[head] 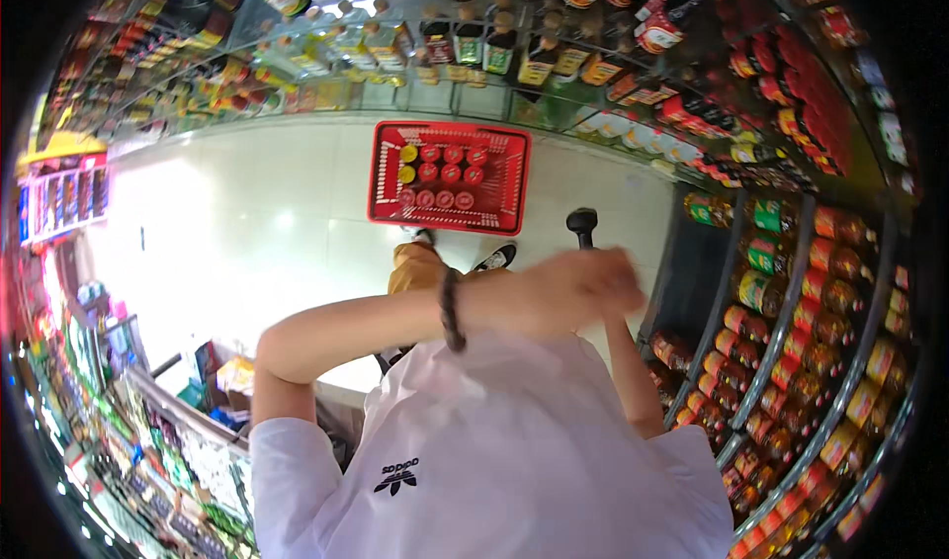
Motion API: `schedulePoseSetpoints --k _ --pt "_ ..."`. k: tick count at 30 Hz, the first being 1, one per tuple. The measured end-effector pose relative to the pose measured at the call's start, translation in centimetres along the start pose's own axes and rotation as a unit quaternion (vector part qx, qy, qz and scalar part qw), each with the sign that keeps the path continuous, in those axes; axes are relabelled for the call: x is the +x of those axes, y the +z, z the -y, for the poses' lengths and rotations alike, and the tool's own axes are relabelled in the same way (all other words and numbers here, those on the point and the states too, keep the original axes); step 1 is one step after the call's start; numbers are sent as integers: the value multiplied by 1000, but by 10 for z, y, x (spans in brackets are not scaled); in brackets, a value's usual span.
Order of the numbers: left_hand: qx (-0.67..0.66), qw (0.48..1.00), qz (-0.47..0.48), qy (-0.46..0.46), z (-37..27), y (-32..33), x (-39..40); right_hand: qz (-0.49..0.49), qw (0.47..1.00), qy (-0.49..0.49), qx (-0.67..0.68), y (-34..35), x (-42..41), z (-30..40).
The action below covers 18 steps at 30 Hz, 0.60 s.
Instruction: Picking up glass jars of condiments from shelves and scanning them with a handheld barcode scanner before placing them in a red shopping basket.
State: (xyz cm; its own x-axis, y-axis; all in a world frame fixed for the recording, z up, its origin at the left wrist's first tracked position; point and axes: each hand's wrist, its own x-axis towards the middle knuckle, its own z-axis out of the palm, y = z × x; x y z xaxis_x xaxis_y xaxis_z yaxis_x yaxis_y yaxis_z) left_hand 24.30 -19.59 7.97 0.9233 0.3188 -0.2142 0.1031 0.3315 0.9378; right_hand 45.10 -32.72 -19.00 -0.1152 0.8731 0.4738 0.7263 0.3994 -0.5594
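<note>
My left arm crosses in front of my white T-shirt [504, 440] to the right. My left hand [593, 281], blurred, is bent at the fingers in front of my right hand [614, 305], which is mostly hidden behind it. A black rod-like object with a rounded end [582, 222] sticks out just beyond both hands. Which hand grips it cannot be made out. On the floor past my feet stands a red plastic shopping basket [511, 225]. Inside it, several round red-topped containers [452, 166] are set in rows, with two yellow-topped ones [408, 163] at the left.
Glass shelves of sauce bottles [467, 44] line the wall ahead. At my right, tiered racks hold bottles of oil [771, 262]. A counter [185, 403] and goods stand at the left. My black-and-white shoe [497, 257] is close to the basket on the pale tiled floor [311, 166].
</note>
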Motion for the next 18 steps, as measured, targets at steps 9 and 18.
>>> schedulePoseSetpoints --k 9,18 --pt "230 824 -416 -308 284 -122 -128 216 705 633 236 40 -82 -32" --pt "406 781 -378 -288 454 -246 -92 236 718 628 185 35 -130 -31"
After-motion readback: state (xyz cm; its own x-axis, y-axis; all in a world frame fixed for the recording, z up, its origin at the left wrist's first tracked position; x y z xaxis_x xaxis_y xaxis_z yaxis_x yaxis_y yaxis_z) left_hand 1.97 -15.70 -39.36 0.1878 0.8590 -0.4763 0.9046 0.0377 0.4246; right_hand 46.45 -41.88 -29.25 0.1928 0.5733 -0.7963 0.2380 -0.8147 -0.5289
